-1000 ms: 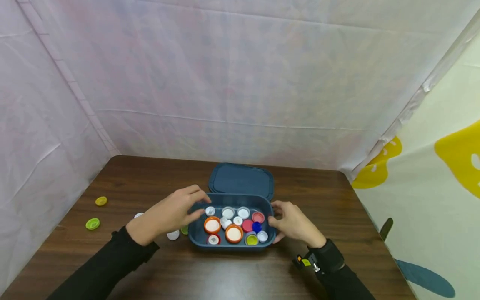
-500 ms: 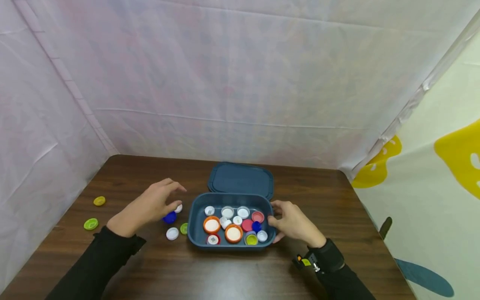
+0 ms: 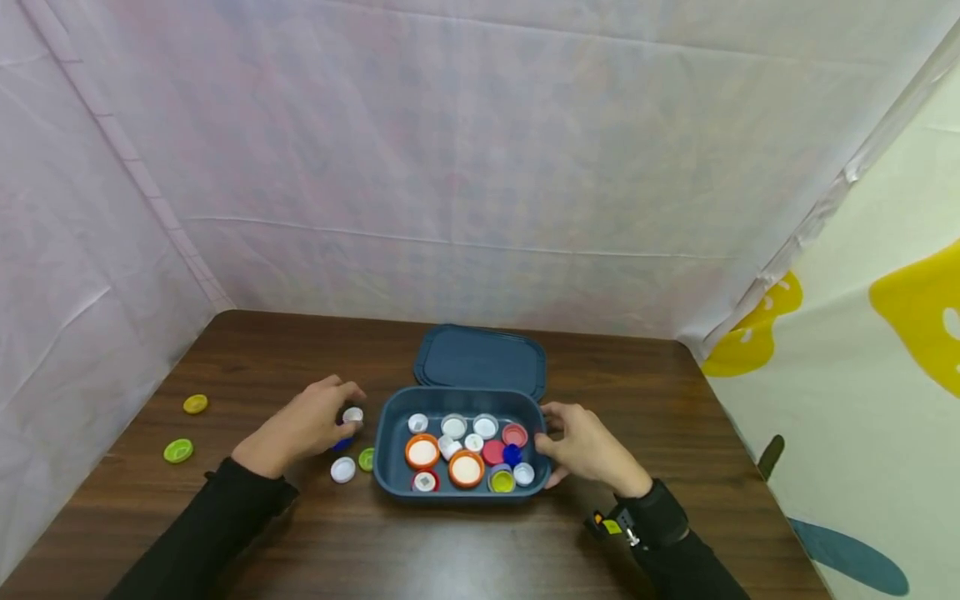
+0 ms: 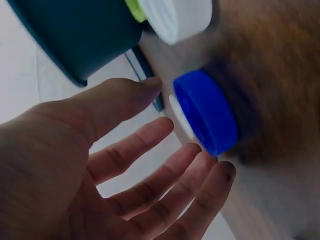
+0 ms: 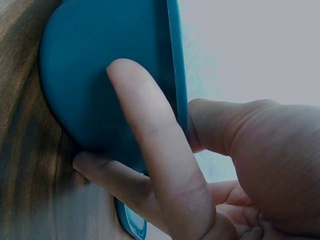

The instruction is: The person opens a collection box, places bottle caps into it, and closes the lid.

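My left hand (image 3: 300, 425) is low over the table, left of the dark blue plastic box (image 3: 465, 495). Thumb and fingers are spread on either side of a white bottle cap (image 3: 352, 414); in the left wrist view a gap shows between them. A blue bottle cap (image 4: 207, 112) lies close by, partly covered by the hand in the head view. My right hand (image 3: 588, 447) grips the box's right end, thumb over the rim and fingers against the outer wall (image 5: 90, 85). Inside the box lie several caps, among them an orange-rimmed cap (image 3: 467, 470) and a pink cap (image 3: 493, 452).
Behind the box lies its dark blue lid (image 3: 482, 360). Another white cap (image 3: 342, 470) and a green cap (image 3: 366, 459) are just left of the box. Farther left are a yellow cap (image 3: 195, 404) and a light green cap (image 3: 178, 451). White cloth (image 3: 465, 167) hangs behind the table.
My left hand has drawn back left from over the box's left end, then lowered around the white cap on the table. The right hand has kept its hold on the box.
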Motion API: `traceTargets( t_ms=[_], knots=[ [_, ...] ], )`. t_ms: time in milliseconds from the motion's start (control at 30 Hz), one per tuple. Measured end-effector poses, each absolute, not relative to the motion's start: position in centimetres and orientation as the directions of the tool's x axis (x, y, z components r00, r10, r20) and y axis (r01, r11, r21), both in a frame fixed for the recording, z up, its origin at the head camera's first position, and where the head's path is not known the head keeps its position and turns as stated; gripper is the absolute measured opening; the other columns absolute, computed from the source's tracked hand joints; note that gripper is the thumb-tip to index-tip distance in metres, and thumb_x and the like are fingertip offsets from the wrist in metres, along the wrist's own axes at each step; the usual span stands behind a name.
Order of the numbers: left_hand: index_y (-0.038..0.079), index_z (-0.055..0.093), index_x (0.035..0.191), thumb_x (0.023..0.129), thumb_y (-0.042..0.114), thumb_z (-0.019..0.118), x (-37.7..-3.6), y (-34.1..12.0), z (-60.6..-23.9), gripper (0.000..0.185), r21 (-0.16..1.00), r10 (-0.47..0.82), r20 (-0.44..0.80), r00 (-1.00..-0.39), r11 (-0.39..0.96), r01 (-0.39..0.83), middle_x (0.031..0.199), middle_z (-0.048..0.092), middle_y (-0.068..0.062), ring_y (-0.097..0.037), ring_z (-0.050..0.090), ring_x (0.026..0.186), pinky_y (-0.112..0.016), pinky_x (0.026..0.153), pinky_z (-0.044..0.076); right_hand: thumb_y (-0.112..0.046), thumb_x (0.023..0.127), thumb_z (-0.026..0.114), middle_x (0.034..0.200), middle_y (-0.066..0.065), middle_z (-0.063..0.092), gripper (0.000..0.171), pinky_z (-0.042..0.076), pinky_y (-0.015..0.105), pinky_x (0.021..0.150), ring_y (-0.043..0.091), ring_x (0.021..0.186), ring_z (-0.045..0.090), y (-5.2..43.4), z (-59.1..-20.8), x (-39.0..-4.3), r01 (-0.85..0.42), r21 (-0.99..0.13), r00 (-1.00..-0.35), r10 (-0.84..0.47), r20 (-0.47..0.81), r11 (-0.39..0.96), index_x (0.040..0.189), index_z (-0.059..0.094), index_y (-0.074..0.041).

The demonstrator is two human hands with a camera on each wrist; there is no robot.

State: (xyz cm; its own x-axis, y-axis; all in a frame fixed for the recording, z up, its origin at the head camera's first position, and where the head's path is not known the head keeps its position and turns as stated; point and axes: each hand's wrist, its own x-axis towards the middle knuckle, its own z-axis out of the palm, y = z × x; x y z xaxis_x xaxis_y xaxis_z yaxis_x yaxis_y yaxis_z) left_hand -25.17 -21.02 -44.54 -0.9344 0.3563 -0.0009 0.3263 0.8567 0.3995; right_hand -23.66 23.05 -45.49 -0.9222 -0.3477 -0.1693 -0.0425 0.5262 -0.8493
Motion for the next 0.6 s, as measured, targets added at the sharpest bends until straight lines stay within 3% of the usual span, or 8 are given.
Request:
traceTargets(
  t_ms=[600],
  knots=[
    [0.004, 0.081, 0.120, 0.100, 0.006, 0.090, -25.5, -19.8, -45.6, 0.022, 0.329, 0.363, 0.024, -0.932, 0.877, 0.350, 0.115, 0.074, -0.017, -0.029, 0.076, 0.104, -0.052, 0.093, 0.069, -0.007, 0.109, 0.077, 0.138, 0.035, 0.077, 0.055, 0.071, 0.047, 0.062, 0.027, 0.080, 0.087, 23.1, -45.5, -23.6, -0.049, -0.850, -0.921, -0.353, -0.165, 0.525, 0.157, 0.059, 0.012]
  ],
)
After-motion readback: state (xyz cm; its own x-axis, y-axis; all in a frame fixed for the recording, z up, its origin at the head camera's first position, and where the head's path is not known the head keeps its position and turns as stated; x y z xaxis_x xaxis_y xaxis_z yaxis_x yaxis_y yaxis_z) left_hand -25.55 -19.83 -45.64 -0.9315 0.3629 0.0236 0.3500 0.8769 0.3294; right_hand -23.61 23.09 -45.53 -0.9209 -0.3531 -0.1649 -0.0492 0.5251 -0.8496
